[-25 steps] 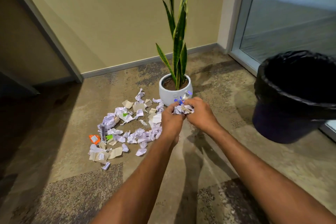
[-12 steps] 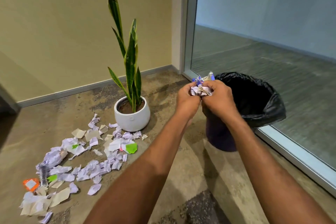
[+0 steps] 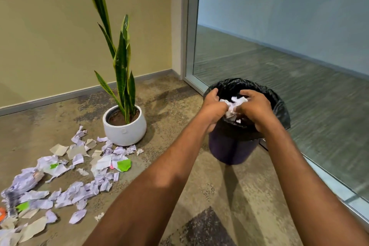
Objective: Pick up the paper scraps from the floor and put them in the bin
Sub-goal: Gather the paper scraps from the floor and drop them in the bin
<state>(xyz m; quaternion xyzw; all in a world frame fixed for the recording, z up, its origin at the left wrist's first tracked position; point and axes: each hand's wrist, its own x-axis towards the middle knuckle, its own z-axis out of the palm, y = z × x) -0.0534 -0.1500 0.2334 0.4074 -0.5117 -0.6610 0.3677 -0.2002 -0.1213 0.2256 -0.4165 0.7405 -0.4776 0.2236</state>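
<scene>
A dark bin (image 3: 231, 150) lined with a black bag stands on the floor by the glass wall. Both my hands hover over its mouth. My left hand (image 3: 212, 108) and my right hand (image 3: 256, 109) cup a wad of white paper scraps (image 3: 233, 106) between them, fingers loosening around it. Whether every piece is still held I cannot tell. Many more paper scraps (image 3: 79, 191), white, lilac, tan and green, lie strewn on the floor at the lower left.
A white pot (image 3: 124, 132) with a tall snake plant stands between the scattered scraps and the bin. A glass wall with a metal frame (image 3: 188, 46) runs behind and to the right of the bin. The beige wall's skirting board (image 3: 60, 96) borders the floor.
My hands carried the wad from above the floor pile to the right, past the plant, and lowered it over the bin's mouth. My view turned right with them.
</scene>
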